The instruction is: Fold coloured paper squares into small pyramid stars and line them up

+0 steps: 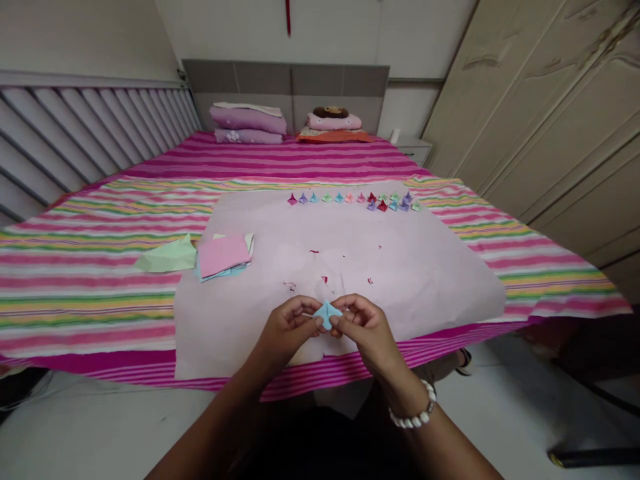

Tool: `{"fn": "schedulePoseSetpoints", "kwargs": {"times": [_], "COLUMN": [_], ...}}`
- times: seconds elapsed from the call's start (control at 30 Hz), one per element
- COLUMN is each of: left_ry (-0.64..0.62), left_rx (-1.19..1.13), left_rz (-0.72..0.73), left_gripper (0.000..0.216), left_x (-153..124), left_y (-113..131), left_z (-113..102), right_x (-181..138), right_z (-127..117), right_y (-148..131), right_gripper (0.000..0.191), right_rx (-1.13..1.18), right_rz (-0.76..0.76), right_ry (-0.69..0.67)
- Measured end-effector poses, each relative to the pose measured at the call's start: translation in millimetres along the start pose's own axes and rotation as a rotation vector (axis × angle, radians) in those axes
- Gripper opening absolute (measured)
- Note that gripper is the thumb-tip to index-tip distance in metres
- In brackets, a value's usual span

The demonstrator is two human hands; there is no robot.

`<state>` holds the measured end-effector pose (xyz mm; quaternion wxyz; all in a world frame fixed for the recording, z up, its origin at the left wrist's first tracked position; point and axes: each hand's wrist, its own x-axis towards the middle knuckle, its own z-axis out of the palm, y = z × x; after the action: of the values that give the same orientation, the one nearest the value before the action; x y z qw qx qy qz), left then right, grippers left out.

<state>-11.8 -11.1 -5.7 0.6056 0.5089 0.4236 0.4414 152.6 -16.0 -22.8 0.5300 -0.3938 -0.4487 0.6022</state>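
A small folded piece of light blue paper (pixel 327 313) is held between my two hands, over the near part of a large pale sheet (pixel 425 260). My left hand (pixel 295 323) pinches its left corner between thumb and fingers. At the right corner, my right hand (pixel 361 325) grips it the same way, with a white bead bracelet (pixel 414 421) on that wrist. The paper has a pointed top and a crease down the middle. Small red scraps (pixel 325 279) lie on the sheet just beyond my hands.
Several small folded paper pieces (pixel 339 198) in many colours stand in rows along the sheet's far edge. To the left lies a stack of coloured paper (pixel 224 256), beside a loose light green paper (pixel 169 256). Folded bedding (pixel 249 123) rests by the headboard (pixel 320 87).
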Motion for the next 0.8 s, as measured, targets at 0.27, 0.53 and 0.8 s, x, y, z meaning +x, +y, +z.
{"fn": "schedulePoseSetpoints", "kwargs": {"times": [0.27,0.53,0.8], "left_ry": [0.032,0.022,0.067], "left_rx": [-0.091,-0.317,-0.174], "left_rz": [-0.002,-0.035,0.015], "left_gripper": [0.017,0.005,0.018], "left_x": [-1.3,-0.3,-0.5], "left_y": [2.7,-0.7,-1.0], "left_z": [9.6,16.3,12.1], "right_x": [0.1,-0.6,-0.1], "right_z": [5.8,7.9,6.5], "right_y": [-0.5,-1.0,1.2], "right_gripper": [0.014,0.007,0.007], "right_rx": [0.034,0.133,0.071], "right_rz": [-0.002,-0.045,-0.085], "right_ry": [0.017,0.019,-0.014]}}
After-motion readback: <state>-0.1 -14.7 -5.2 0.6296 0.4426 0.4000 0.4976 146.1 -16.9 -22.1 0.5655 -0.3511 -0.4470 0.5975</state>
